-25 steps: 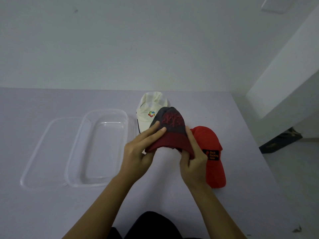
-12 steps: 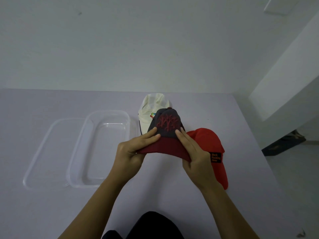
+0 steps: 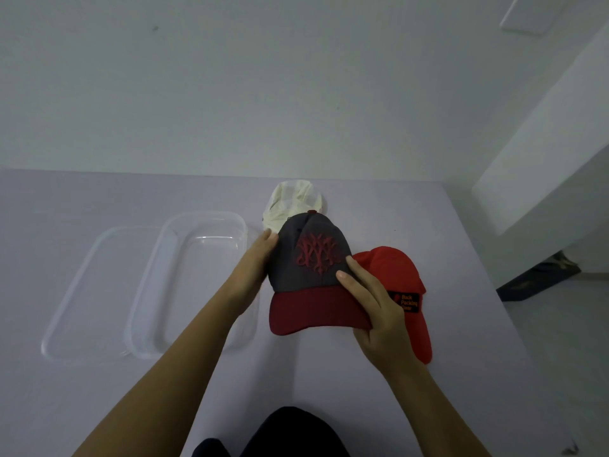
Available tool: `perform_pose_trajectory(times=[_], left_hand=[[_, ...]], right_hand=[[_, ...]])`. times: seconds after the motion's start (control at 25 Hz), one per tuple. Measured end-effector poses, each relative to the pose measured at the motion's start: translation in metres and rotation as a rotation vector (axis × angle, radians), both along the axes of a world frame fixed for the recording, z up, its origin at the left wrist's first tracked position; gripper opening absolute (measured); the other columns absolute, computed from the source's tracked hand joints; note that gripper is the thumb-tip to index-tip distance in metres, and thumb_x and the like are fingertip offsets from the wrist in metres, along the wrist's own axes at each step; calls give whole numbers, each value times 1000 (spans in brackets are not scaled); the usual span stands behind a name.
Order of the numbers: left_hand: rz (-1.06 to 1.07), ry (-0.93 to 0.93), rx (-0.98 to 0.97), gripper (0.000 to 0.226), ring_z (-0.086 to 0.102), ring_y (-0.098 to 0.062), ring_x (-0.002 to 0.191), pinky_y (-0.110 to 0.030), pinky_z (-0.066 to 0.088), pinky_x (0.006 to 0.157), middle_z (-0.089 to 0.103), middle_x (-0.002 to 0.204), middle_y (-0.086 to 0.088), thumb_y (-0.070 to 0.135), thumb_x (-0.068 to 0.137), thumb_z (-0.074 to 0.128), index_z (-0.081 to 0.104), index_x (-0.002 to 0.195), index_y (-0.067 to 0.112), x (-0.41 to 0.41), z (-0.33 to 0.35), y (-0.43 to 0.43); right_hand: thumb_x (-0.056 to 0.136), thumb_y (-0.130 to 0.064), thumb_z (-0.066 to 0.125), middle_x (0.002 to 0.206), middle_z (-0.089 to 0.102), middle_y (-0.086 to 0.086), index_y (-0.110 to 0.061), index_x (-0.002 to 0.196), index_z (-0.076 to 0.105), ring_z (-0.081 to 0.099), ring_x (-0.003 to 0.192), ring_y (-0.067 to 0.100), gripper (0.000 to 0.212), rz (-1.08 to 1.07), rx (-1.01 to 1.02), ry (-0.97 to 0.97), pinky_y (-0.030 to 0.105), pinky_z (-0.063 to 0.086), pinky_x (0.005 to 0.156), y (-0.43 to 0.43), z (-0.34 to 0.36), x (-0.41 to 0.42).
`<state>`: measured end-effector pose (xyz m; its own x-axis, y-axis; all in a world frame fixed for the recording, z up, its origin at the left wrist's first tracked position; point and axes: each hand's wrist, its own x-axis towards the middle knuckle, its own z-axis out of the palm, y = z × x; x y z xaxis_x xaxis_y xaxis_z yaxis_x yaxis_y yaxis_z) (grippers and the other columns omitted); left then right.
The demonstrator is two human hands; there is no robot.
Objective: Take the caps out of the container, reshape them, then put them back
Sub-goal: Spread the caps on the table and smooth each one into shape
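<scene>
Both hands grasping grey cap (image 3: pixel 306 258) (red emblem); red cap (image 3: pixel 395 272) label: "Back Packing Gear"

Looked like a plain indoor room, maybe a staged recording setup; exact type unclear. Evidence: a pale lavender table (image 3: pixel 99 407) pushed against a bare white wall (image 3: pixel 230 94), a white boxed column (image 3: pixel 543 143) to the table's right, grey floor (image 3: pixel 566 341) beside the table with a dark flat object (image 3: pixel 540 275) lying on it.
</scene>
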<state>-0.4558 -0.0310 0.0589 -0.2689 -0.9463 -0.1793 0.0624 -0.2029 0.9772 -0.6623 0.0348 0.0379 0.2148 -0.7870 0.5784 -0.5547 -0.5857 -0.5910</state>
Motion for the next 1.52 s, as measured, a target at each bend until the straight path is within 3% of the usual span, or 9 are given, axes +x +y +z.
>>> perform_pose_trajectory(times=[0.12,0.36,0.52,0.76,0.88,1.0,1.16,1.32,1.52], left_hand=[[-27,17,143,51,63,-13,112,-32,47,97,67,120,1,54,90,43,59,125,22,-7,3,-16],[162,129,136,34,65,-26,107,-36,51,89,71,112,-11,31,95,47,67,112,9,-6,3,-26],[163,171,97,35,65,-26,106,-31,52,84,71,109,-10,30,87,50,67,110,9,-9,5,-22],[92,327,60,43,63,-25,105,-33,54,89,65,116,-14,31,88,48,59,119,3,-34,5,-12],[55,-27,113,40,60,-22,113,-31,50,91,66,119,-4,41,91,46,63,116,15,-28,4,-16],[-16,-271,216,41,55,-26,113,-36,43,95,61,120,-13,35,92,44,59,114,4,-22,-1,-25],[-12,-428,104,26,48,-22,76,-37,37,72,52,77,-11,27,91,43,50,73,11,-19,-30,-25],[7,-556,126,22,45,-19,73,-32,35,68,50,76,-6,18,94,39,49,76,9,-22,-68,-30],[-3,-630,213,24,48,-21,80,-29,36,65,52,79,-1,18,95,35,50,77,12,-24,-108,-40]], right_hand=[[98,-27,43,146,34,4,-25,137,40,35,136,25,39,4,10,116,24,31,112,4,-7,0],[69,11,54,153,20,-13,-46,141,23,27,138,8,97,147,251,336,24,47,96,16,-17,-12],[85,-4,42,141,33,-25,-40,135,31,31,133,-6,62,1,531,-179,29,30,113,-8,-4,-13],[94,-32,51,116,66,0,-16,117,60,63,107,10,29,109,902,-728,25,49,91,-59,22,14],[77,-15,66,104,70,9,-9,106,63,68,95,22,30,140,941,-1008,34,56,85,-65,16,8],[76,-8,68,97,70,4,-11,102,60,68,89,17,27,171,984,-939,29,56,79,-64,-1,6],[88,-20,62,111,66,1,-21,108,55,64,100,13,21,116,1074,-607,26,53,84,-65,-31,12],[86,-41,61,108,63,5,-20,105,52,62,98,19,30,-30,1102,-167,43,53,88,-75,-66,9],[87,-35,62,101,60,2,-15,106,49,59,87,13,30,-114,1257,-204,34,53,80,-85,-97,16]])
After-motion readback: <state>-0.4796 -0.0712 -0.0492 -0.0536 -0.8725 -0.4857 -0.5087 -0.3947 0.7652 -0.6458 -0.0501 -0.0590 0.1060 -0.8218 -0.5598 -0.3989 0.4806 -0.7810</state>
